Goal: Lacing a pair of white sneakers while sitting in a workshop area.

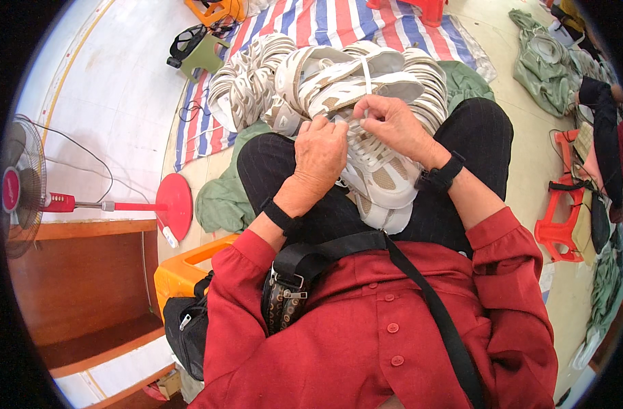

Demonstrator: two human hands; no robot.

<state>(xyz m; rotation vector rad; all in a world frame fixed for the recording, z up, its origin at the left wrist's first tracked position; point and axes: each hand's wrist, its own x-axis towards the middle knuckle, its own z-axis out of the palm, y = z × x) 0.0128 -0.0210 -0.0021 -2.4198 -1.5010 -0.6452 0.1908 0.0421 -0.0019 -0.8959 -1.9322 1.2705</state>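
Lacing a white-and-beige sneaker (383, 174) on your lap, by the look of it: left hand (320, 151) presses down on its upper, fingers curled; right hand (392, 123) pinches what seems a white lace, hard to tell. Shoe pile (305, 75) at 12 o'clock. Likely next: feed the lace end through an eyelet, steady pinch

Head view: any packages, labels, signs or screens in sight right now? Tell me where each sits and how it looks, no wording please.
None that can be made out.
The left hand and right hand work on a white and beige shoe on the lap.
Behind it lies a pile of matching shoes on a striped tarp.
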